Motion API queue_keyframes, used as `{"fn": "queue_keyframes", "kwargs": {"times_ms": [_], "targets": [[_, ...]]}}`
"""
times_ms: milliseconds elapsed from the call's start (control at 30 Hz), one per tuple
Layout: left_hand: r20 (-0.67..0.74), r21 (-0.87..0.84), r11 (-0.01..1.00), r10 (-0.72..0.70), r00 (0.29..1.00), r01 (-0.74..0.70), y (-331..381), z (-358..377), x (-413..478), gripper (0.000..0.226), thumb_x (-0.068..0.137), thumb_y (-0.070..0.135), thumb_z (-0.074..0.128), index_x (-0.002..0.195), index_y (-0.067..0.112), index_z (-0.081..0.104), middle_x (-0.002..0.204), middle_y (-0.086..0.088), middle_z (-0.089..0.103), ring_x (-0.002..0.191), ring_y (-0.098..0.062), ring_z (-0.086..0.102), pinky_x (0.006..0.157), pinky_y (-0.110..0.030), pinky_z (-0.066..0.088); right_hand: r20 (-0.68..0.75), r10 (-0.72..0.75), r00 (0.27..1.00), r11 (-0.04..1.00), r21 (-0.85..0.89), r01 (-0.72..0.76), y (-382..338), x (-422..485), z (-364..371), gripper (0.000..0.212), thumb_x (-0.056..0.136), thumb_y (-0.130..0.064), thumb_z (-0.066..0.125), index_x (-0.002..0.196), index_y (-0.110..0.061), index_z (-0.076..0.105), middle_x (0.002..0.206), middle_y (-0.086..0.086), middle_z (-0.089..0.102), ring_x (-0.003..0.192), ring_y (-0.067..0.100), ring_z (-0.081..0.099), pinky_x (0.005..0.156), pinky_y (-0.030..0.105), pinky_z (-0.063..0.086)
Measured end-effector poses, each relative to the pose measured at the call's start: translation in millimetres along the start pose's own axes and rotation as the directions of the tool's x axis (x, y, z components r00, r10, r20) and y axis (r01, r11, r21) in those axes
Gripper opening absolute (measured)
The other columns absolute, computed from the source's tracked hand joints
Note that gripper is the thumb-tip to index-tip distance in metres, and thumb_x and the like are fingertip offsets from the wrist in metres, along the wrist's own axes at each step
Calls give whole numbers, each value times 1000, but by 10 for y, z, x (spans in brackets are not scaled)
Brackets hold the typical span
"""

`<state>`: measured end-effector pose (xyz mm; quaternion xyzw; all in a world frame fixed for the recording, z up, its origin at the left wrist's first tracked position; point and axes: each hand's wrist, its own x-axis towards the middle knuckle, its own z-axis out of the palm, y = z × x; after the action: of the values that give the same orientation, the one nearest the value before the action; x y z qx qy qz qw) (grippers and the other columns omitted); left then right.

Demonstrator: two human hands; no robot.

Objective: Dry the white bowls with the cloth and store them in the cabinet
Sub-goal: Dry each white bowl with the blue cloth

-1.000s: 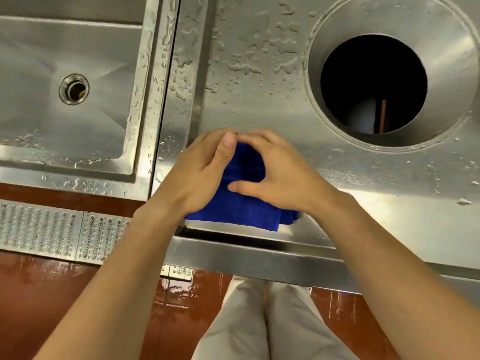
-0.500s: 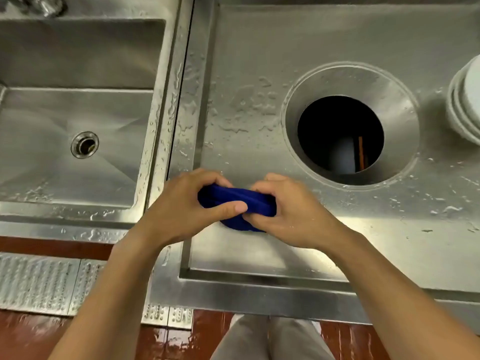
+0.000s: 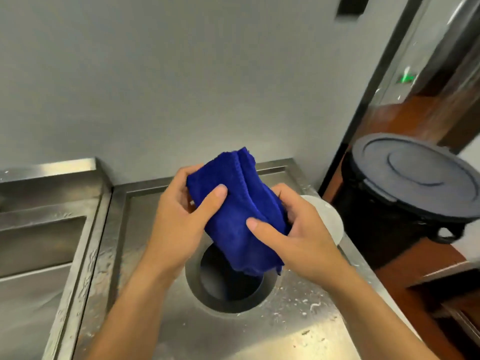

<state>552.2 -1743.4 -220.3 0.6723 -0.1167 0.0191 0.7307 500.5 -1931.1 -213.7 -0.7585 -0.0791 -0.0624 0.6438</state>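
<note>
A grey wall (image 3: 181,74) stands behind a wet steel counter (image 3: 285,333) with a sink (image 3: 33,255) and a round hole (image 3: 223,284). A black bin (image 3: 405,198) sits on the red-brown floor (image 3: 428,258).

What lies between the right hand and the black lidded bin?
In the head view, white bowls on the steel counter, partly hidden behind the right hand gripping the cloth, sit between it and the black bin.

Grips a bunched blue cloth (image 3: 241,211) in left hand (image 3: 179,224) and right hand (image 3: 298,237), above a round hole (image 3: 228,284) at 6 o'clock in the wet steel counter (image 3: 259,333). Shows white bowls (image 3: 330,216) at 4 o'clock, sink (image 3: 39,255) at 8, lidded bin (image 3: 415,178) at 3.
</note>
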Motion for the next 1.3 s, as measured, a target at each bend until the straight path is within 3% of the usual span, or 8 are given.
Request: {"fn": "queue_keyframes", "kwargs": {"times_ms": [167, 267, 467, 567, 633, 867, 1067, 1300], "targets": [[44, 51, 986, 159, 986, -161, 233, 868, 332, 32, 84, 25, 78, 109, 42, 69, 107, 13, 79, 95, -4, 75, 75, -17, 59, -18, 14, 1000, 993, 116, -12, -83, 200, -785, 36, 86, -30, 79, 119, -29, 66, 108, -8, 77, 98, 12, 75, 73, 25, 60], [49, 89, 982, 160, 986, -164, 139, 1358, 485, 41, 81, 28, 82, 114, 47, 68, 110, 11, 78, 99, -10, 76, 76, -23, 62, -32, -27, 999, 990, 134, 31, 56, 364, -1249, 20, 94, -23, 73, 114, -27, 72, 102, -6, 79, 95, 12, 76, 72, 23, 59], [-37, 141, 984, -102, 994, 107, -782, 1943, 788, 39, 98, 64, 56, 121, 34, 67, 114, 7, 77, 92, -14, 72, 73, -23, 57, -211, -17, 977, 997, 76, 33, 731, 515, -1983, 6, 95, -21, 69, 98, -25, 73, 85, -3, 74, 76, 4, 68, 64, 21, 55], [-191, 421, 836, -299, 935, 353, -1624, 1960, 814, 30, 100, 50, 62, 123, 32, 63, 116, 9, 71, 85, 5, 69, 65, -8, 48, -305, 48, 951, 997, 75, -27, 1203, 570, -2167, 5, 97, -19, 69, 99, -22, 72, 91, -2, 74, 81, 10, 71, 67, 27, 57], [-236, 552, 705, -380, 894, 445, -2120, 1962, 739, 45, 95, 50, 69, 132, 26, 59, 116, 5, 67, 91, -2, 68, 65, -10, 42, -333, 99, 938, 995, 45, -89, 1556, 585, -2212, 6, 97, -19, 69, 102, -21, 72, 95, 1, 74, 86, 17, 72, 68, 33, 59], [-317, 626, 604, -380, 869, 493, -2936, 2069, 711, 62, 83, 42, 87, 127, 25, 47, 99, 5, 58, 84, -5, 59, 59, -11, 40, -355, 245, 902, 965, 0, -262, 2499, 618, -2206, 10, 97, -23, 68, 95, -12, 68, 81, 3, 68, 73, 10, 62, 62, 28, 50], [-296, 674, 572, -371, 880, 468, -3003, 2072, 769, 40, 90, 30, 81, 111, 31, 46, 87, 21, 57, 72, 4, 57, 45, -3, 43, -431, 244, 869, 962, -4, -272, 2736, 679, -2223, 23, 94, -32, 67, 97, -9, 66, 88, 12, 67, 83, 33, 63, 68, 48, 55], [-220, 673, 600, -396, 891, 433, -2769, 1949, 800, 29, 99, 19, 65, 112, 31, 42, 90, 25, 57, 77, 5, 59, 50, -8, 42, -464, 254, 849, 956, -11, -292, 2723, 786, -2274, 25, 97, -31, 65, 96, -6, 62, 89, 17, 63, 76, 25, 57, 66, 42, 48]]}}
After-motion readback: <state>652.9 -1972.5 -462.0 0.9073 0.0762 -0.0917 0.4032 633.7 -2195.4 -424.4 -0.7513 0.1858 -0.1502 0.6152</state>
